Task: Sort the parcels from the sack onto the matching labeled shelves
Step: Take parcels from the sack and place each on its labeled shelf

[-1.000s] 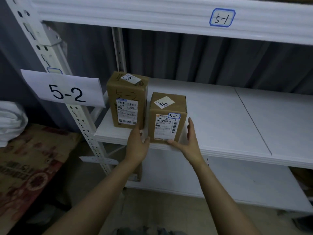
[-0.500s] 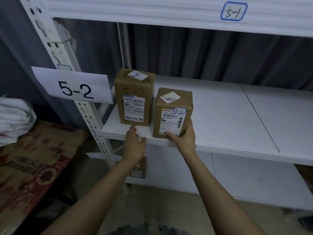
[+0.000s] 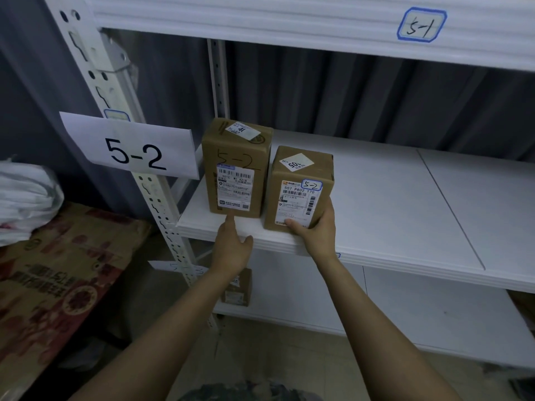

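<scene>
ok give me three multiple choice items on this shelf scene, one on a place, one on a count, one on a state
1. Where does the right box stand?
A. on the 5-2 shelf
B. on the floor
C. on the top shelf

2. How many boxes stand on that shelf?
A. one
B. two
C. four

3. What is the right hand doing?
A. hanging free
B. gripping the right box
C. holding the sign

Answers:
1. A, it stands beside the left box by the 5-2 sign.
2. B, only those two stand there.
3. B, thumb in front, fingers round its right side; the left hand only touches the left box.
</scene>
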